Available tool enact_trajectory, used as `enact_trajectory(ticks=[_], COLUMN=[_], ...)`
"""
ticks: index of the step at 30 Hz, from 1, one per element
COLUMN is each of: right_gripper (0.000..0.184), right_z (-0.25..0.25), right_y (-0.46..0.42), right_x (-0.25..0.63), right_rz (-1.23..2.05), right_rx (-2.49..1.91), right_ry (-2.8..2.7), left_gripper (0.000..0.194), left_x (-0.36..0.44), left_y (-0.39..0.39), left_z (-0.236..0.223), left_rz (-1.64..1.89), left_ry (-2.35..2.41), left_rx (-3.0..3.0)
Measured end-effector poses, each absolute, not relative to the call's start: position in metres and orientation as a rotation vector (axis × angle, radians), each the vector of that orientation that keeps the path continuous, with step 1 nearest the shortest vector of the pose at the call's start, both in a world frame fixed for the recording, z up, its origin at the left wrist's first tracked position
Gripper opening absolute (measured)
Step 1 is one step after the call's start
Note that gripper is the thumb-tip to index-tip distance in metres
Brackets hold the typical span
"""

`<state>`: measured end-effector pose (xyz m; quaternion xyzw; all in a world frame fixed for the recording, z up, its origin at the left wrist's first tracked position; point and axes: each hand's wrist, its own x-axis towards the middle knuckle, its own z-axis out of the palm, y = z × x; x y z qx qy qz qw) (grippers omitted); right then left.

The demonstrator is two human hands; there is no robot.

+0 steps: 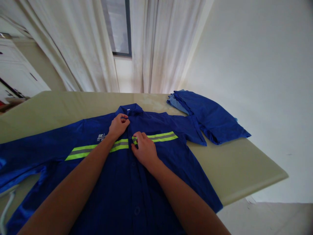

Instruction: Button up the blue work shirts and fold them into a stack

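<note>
A blue work shirt [117, 182] lies front side up, with yellow-green and grey reflective bands across its chest and white print on the left side of the view. Its collar [137, 109] points away from me. Just below the collar, my left hand [119, 125] is closed, fingertips pinching the shirt's front edge. My right hand [146, 148] is lower and to the right, closed on the front opening at the reflective band. Buttons show faintly down the front; what lies under the fingertips is hidden.
The shirt is spread on a pale greenish table [234, 169]. A stack of folded blue garments [207, 111] lies at the back right, touching the short sleeve. Light curtains [168, 42] hang behind; a white wall [269, 65] stands right. A thin white curved object [7, 209] is at lower left.
</note>
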<state>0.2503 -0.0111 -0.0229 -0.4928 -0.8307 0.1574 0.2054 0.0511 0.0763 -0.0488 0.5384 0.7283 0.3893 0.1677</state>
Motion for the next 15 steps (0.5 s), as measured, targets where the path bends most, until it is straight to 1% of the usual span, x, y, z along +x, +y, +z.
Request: enact_trajectory(ticks=[5, 7, 11, 13, 15], right_gripper=[0.018, 0.015, 0.018, 0.020, 0.020], right_z=[-0.023, -0.025, -0.027, -0.028, -0.030], right_y=[-0.009, -0.006, -0.001, 0.000, 0.000], right_x=[0.248, 0.249, 0.254, 0.256, 0.258], right_rz=[0.308, 0.344, 0.469, 0.484, 0.488], right_rx=[-1.421, -1.382, -1.202, -1.159, -1.129], right_ry=[-2.348, -2.348, -2.376, -2.377, -2.379], left_gripper=[0.033, 0.030, 0.028, 0.032, 0.038], left_x=[0.050, 0.052, 0.058, 0.052, 0.035], left_y=[0.075, 0.074, 0.067, 0.050, 0.012], left_z=[-0.050, -0.047, -0.037, -0.032, -0.024], left_rz=[1.129, 1.171, 1.304, 1.213, 1.060], left_ry=[1.987, 1.954, 1.987, 1.952, 1.922], left_rx=[1.578, 1.594, 1.669, 1.872, 2.107])
